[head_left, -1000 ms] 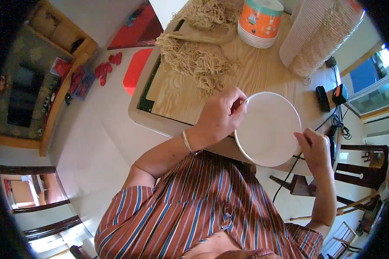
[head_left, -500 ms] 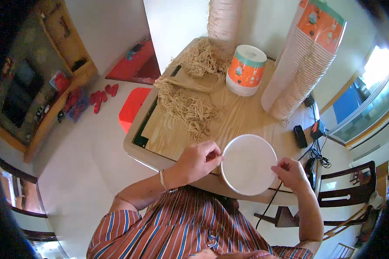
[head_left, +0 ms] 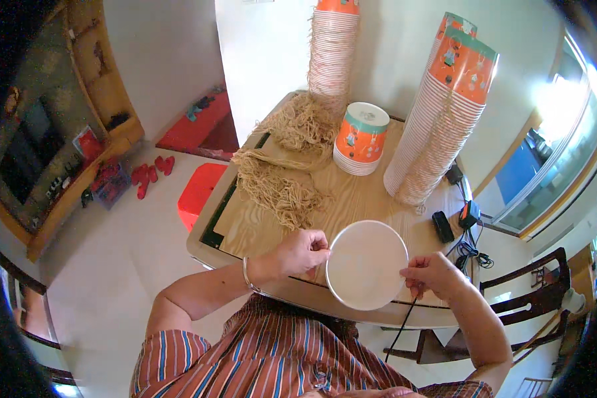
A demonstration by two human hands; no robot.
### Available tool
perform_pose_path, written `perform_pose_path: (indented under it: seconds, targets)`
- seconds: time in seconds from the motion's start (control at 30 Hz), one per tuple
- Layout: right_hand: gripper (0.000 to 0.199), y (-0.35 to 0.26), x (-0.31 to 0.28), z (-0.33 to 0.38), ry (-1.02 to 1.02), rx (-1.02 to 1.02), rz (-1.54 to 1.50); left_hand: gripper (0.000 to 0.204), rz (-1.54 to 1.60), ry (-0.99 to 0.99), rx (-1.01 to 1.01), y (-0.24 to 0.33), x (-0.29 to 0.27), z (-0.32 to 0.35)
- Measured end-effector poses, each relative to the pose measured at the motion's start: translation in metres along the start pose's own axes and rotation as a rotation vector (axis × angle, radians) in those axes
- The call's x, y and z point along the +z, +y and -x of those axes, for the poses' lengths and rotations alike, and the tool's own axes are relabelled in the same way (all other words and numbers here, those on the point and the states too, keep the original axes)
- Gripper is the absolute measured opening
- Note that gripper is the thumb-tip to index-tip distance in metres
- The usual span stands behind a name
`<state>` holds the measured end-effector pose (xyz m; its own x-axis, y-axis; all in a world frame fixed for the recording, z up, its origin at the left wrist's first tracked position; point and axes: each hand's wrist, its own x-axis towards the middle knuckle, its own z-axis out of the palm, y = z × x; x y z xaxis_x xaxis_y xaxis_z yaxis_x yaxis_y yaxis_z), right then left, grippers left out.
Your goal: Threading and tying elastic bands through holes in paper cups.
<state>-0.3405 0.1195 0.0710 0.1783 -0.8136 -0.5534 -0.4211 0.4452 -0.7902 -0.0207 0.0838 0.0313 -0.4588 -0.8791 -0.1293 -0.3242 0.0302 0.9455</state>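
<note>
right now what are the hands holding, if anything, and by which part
A white-lined paper tub, held by its rim: the left hand pinches the left side, the right hand the right side.

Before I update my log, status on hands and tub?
Left hand, right hand pinching white-lined tub at opposite sides. Open end toward camera. Tan strands on table beyond left hand.

Tub [head_left: 367, 265] smooth, paper-looking; tabletop [head_left: 358, 200] grained wood; strands [head_left: 278, 194] rough, fibrous; stool [head_left: 201, 191] smooth plastic.
</note>
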Motion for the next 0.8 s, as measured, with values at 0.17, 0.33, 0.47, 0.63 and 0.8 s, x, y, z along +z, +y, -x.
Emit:
perform_pose_path:
  seconds: [0.17,0.33,0.47,0.63,0.8]
  targets:
    - [0.013,-0.063,-0.022,0.017,0.091,-0.138,0.003,0.015,-0.036,0.108,0.167,0.058,-0.027,-0.005]
    - [0.011,-0.154,-0.071,0.037,0.339,-0.492,0.230,0.015,-0.379,0.473,0.703,0.153,-0.061,-0.035]
    - [0.026,-0.231,-0.120,0.058,0.633,-0.849,0.419,0.015,-0.659,0.769,1.122,0.240,-0.094,-0.074]
    - [0.014,-0.309,-0.216,0.053,0.877,-1.087,0.549,0.010,-0.542,0.777,1.204,0.342,-0.094,-0.127]
    - [0.017,-0.353,-0.276,0.033,0.992,-1.131,0.420,0.009,-0.461,0.763,1.429,0.392,-0.103,-0.198]
